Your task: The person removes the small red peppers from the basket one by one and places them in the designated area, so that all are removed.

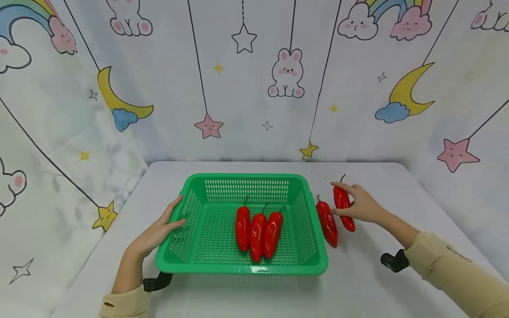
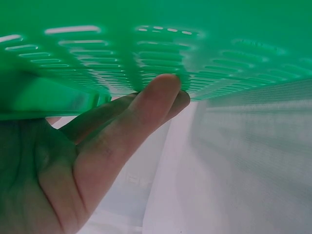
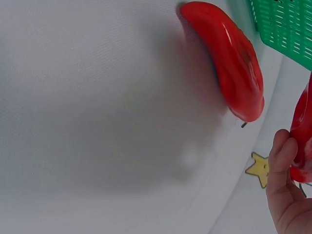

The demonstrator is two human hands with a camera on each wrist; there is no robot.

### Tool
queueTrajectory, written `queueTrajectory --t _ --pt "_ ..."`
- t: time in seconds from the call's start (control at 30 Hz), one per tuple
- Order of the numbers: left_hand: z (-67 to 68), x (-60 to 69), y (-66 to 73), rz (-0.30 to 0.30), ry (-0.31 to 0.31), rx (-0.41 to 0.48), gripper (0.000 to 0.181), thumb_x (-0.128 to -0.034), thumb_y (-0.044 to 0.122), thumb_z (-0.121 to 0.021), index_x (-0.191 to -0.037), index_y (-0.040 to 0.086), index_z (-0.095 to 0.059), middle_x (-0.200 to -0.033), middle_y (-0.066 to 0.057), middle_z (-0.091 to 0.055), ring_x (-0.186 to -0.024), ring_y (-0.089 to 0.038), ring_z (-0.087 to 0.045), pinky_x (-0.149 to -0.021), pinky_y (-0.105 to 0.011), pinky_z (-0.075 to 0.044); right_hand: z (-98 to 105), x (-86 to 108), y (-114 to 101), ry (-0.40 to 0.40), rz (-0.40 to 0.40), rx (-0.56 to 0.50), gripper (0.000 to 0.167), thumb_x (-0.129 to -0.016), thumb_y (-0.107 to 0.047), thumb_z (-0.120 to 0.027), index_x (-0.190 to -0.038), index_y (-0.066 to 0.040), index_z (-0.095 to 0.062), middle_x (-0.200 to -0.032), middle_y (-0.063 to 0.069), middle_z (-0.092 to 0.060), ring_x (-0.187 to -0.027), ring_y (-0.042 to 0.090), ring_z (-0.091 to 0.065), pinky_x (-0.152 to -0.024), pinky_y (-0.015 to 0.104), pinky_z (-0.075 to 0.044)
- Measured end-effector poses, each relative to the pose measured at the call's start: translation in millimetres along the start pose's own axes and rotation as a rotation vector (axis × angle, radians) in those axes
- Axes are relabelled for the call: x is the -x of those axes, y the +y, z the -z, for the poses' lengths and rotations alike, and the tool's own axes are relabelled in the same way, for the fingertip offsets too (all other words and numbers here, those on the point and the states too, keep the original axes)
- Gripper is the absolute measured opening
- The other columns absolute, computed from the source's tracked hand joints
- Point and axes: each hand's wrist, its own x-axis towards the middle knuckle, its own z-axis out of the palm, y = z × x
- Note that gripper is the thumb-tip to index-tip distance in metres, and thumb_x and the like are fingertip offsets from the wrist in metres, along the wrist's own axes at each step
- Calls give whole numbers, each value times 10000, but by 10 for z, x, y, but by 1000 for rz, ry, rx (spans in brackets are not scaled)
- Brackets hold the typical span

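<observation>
On the right, my right hand (image 1: 359, 205) pinches a red chili pepper (image 1: 341, 198) between thumb and fingers, its dark stem pointing away. At the right edge of the right wrist view, the fingers (image 3: 285, 156) touch this pepper (image 3: 302, 126), partly cut off. Another red chili pepper (image 1: 328, 224) lies on the table beside the green basket (image 1: 240, 269). Inside the basket, three red chili peppers (image 1: 257, 236) lie side by side, stems to the back. My left hand (image 1: 157, 227) grips the basket's left rim. In the left wrist view, its fingers (image 2: 156, 100) touch the slotted outer wall.
A white table (image 1: 358, 282) carries everything. Behind and beside it hangs a pale curtain (image 1: 246, 88) printed with stars, moons and rabbits. Black wrist devices (image 1: 395, 260) sit by both sleeves.
</observation>
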Motion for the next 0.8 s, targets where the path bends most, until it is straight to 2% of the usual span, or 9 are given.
queueTrajectory --t 0.43,0.8 --pt "-4 -7 -10 9 5 -1 689 -964 269 -460 -1480 291 -4 -1523 -111 51 -1359 -388 38 -975 -672 -99 -216 0 201 -27 -34 -23 789 -693 -287 -791 -1357 -98 -408 -1069 258 -461 -940 391 -492 -591 368 -543" --pt "-6 -2 11 12 8 1 692 -964 267 -460 -1482 278 0 -1522 -119 55 -1358 -393 40 -977 -671 -95 -339 -3 290 -49 -55 -17 792 -699 -338 -782 -1348 -80 -409 -1056 247 -473 -945 386 -489 -604 381 -542"
